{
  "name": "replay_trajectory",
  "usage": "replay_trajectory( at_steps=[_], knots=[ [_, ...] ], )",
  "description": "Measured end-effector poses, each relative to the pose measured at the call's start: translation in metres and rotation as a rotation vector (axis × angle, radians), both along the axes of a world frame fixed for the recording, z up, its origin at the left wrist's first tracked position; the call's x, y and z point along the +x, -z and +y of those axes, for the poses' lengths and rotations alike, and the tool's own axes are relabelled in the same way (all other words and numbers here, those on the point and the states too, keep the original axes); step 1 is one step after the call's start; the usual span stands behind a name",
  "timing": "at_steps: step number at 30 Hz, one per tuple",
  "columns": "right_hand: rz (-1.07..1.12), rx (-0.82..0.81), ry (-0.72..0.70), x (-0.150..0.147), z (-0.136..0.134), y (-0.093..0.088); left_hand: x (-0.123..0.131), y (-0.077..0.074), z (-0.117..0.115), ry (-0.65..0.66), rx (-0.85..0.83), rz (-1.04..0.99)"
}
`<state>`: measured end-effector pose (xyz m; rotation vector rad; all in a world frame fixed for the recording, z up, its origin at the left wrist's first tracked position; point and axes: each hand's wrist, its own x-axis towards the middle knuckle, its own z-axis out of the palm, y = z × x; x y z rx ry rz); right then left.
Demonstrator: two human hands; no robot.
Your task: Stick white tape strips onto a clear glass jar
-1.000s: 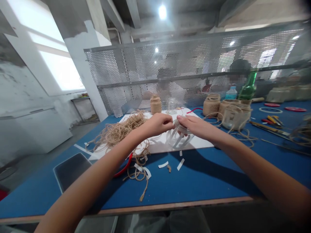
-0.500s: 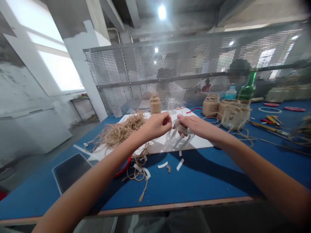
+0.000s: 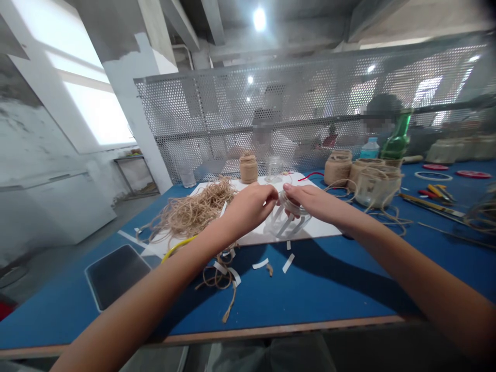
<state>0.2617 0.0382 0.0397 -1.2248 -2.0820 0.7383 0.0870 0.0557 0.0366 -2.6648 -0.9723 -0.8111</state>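
A clear glass jar (image 3: 284,227) with white strips on its side stands on a white sheet (image 3: 251,236). My right hand (image 3: 304,199) grips the jar at its rim, thumb on top and fingertips showing through the glass. Close to the left side of the rim, my left hand (image 3: 258,202) is closed, its fingers curled together; whatever they pinch is hidden. A large tangle of jute twine (image 3: 194,209) lies left of the hands. Several cut white strips (image 3: 288,263) are scattered on the blue tabletop (image 3: 310,294) in front of the jar.
A twine-wrapped jar (image 3: 248,168) and a clear jar (image 3: 275,168) stand behind. Rightward are more wrapped jars (image 3: 338,169), a green bottle (image 3: 396,137) and cutting tools (image 3: 437,192). A dark tablet-like slab (image 3: 116,276) lies at left. A perforated metal screen (image 3: 217,113) borders the back.
My left hand has shifted slightly right, nearer the jar rim. A yellow curved handle now shows beside my left forearm, where a red one showed before. My right hand keeps its hold.
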Motion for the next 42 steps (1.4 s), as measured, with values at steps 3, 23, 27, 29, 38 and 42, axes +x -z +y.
replay_trajectory(
  at_steps=[3, 23, 27, 29, 38, 42],
  knots=[
    [0.022, 0.011, -0.007, 0.000, -0.001, 0.000, 0.000, 0.000, 0.000, 0.007, -0.052, -0.041],
    [0.034, -0.007, -0.046, 0.000, -0.003, 0.000, 0.001, -0.010, -0.004, 0.020, -0.284, -0.110],
    [0.019, -0.001, -0.039, 0.000, -0.004, -0.001, 0.000, -0.012, 0.002, 0.073, -0.274, -0.026],
    [0.004, 0.006, -0.036, 0.000, -0.005, -0.001, 0.000, -0.011, 0.006, 0.114, -0.207, 0.007],
    [-0.001, 0.031, -0.051, 0.005, 0.000, 0.003, 0.001, 0.009, 0.017, 0.229, -0.114, -0.093],
    [0.006, 0.026, -0.049, 0.005, 0.001, 0.005, 0.004, 0.011, 0.017, 0.205, -0.164, -0.139]
  ],
)
